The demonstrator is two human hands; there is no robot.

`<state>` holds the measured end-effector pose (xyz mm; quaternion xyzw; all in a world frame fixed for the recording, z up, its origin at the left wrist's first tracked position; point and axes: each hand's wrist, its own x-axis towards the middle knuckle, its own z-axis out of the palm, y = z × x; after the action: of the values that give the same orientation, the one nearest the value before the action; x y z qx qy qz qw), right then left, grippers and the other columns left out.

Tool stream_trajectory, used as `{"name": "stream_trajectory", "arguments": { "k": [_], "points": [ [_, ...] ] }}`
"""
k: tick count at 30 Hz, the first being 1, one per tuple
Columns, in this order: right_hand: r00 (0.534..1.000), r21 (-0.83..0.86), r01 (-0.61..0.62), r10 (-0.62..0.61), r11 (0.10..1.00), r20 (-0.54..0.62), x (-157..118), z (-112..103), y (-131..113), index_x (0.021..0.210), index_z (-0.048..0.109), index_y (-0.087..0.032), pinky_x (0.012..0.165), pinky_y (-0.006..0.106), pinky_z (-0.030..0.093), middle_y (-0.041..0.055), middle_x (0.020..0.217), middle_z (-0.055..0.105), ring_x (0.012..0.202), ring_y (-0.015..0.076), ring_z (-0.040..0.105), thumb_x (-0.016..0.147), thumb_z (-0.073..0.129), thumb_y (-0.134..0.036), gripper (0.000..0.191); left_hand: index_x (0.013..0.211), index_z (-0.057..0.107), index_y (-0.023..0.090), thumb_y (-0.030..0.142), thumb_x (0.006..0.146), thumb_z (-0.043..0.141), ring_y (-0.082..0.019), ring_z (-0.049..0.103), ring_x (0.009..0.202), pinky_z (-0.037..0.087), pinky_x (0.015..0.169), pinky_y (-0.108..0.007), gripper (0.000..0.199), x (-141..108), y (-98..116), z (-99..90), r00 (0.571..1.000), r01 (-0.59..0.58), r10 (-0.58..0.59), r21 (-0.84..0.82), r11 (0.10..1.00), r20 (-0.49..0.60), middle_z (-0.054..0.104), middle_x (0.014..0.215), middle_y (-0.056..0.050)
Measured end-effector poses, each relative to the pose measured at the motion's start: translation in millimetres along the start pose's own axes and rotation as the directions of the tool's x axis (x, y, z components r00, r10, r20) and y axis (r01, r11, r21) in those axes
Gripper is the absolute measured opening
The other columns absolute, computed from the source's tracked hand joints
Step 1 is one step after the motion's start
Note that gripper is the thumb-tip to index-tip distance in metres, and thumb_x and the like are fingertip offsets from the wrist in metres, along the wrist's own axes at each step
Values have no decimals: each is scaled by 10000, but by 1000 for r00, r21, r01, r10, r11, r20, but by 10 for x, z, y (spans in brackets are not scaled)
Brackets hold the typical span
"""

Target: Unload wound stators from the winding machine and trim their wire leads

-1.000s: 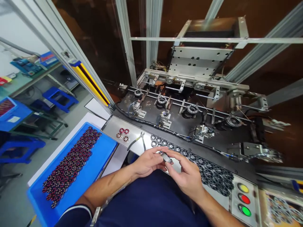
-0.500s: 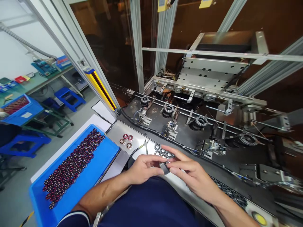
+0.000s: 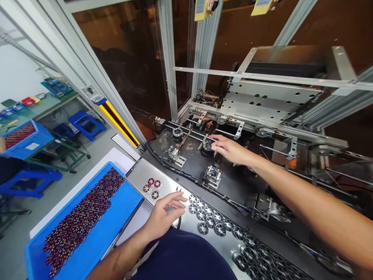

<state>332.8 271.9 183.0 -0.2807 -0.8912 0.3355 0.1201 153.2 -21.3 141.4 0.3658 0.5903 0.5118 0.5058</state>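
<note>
My right hand (image 3: 227, 149) reaches far out to the second round holder (image 3: 206, 146) of the machine, its thumb and fingers closed about a dark round part seated there. The fingers hide most of that part. Hovering over the metal ledge (image 3: 138, 175), my left hand (image 3: 164, 212) has loosely bent fingers, thumb apart, with nothing in it. Below its fingertips the tips of the cutting pliers (image 3: 178, 189) show; the rest is mostly covered. To its right lie several black rings with silver star-shaped centres (image 3: 209, 210). Several small red and copper-coloured wound rings (image 3: 151, 181) lie to its left.
A blue tray (image 3: 122, 217) full of wound rings stands at the left. Another holder (image 3: 177, 134) sits left of my right hand. Rods, brackets and a black cable (image 3: 186, 176) run across the machine bed. A yellow sensor bar (image 3: 118, 122) is on the frame post.
My hands have parted from the dark piece they held together. The right has moved forward to the second holder; the left has dropped back over the pliers, its fingers loosened.
</note>
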Motion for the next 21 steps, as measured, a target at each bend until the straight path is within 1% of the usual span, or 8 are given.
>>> {"name": "stream_trajectory", "arguments": {
  "k": [1,3,6,9,12,16,21],
  "points": [
    [1000,-22,-25,25,999,-2,144,-8,178,755,700,-165,1134,509,413,177,1380,588,1339,312,525,989,520,-267,312,1199,701,184,366,816,771,-207,723,897,575,888,-370,430,6,-34,-14,1000,22,-22,13,1000,-8,762,1110,-130],
    [998,-61,-56,57,997,10,334,25,451,795,699,-145,1119,511,421,172,1343,609,1315,302,538,976,576,-252,244,1199,692,181,354,826,759,-201,717,897,570,895,-369,417,7,-101,-38,998,59,-59,24,998,-30,759,1115,-126],
    [996,-105,-74,79,992,51,419,129,664,925,700,-135,1096,515,435,128,1344,614,1278,276,553,965,650,-286,164,1201,681,185,349,838,747,-192,710,898,558,903,-361,404,6,-185,-74,993,101,-99,26,995,-59,755,1125,-122],
    [991,-138,-86,99,987,88,399,210,742,968,693,-140,1089,499,446,111,1375,594,1267,262,557,980,646,-289,157,1192,681,185,352,834,753,-188,707,884,553,896,-352,402,33,-237,-111,990,128,-127,23,991,-68,756,1112,-120],
    [986,-173,-112,131,979,104,398,252,767,1001,691,-145,1092,499,450,102,1386,587,1277,259,552,990,636,-274,140,1181,684,185,350,827,762,-187,708,882,550,890,-345,399,79,-257,-125,989,135,-134,15,991,-65,757,1109,-118],
    [974,-230,-174,202,957,100,456,299,761,1082,683,-159,1058,499,484,96,1338,613,1223,255,587,993,639,-299,171,1171,683,180,350,824,766,-191,711,886,555,882,-347,395,122,-248,-99,990,133,-133,1,991,-47,760,1101,-119],
    [949,-287,-273,306,918,75,524,397,757,1126,673,-168,985,455,537,94,1250,650,1107,233,641,1003,626,-348,222,1167,685,177,335,824,766,-187,711,877,556,872,-342,386,115,-249,-107,990,136,-136,11,991,-37,762,1100,-119]
  ]
}}
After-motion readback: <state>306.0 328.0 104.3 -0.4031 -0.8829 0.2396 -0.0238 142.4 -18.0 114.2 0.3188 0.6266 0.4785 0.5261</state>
